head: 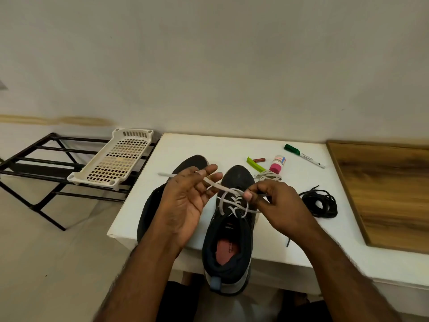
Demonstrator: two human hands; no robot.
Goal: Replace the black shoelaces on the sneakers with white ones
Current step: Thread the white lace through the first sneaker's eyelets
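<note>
The right-hand sneaker [228,231] sits at the near edge of the white table [209,145], heel overhanging toward the person, probably so the eyelets face up within easy reach of both hands. A white lace [228,201] is already threaded through its lower eyelets and crosses loosely over the tongue. The left hand [185,201] is palm-up with its fingers only half curled, one free end of the lace running over the fingertips and out toward 10 o'clock — it seems draped and lightly pinched rather than gripped hard, though blur makes that uncertain. The right hand [271,203] pinches the other strand between thumb and forefinger just at 3 o'clock of the lacing, holding tension so the crossings do not slacken. The second sneaker [167,194] lies at 9 o'clock, mostly hidden behind the left forearm, so I cannot tell how it is laced. A second bundle of white lace [268,175] rests at 1 o'clock of the shoe, and the removed black laces [321,203] lie coiled at 3 o'clock, clear of the work. Further back at 1 o'clock are a green clip [255,164], a small pink-capped bottle [276,164] and a green-capped marker [304,155] — none in the way. A perforated plastic tray [113,159] sits on a black rack [46,159] at 10 o'clock.
</note>
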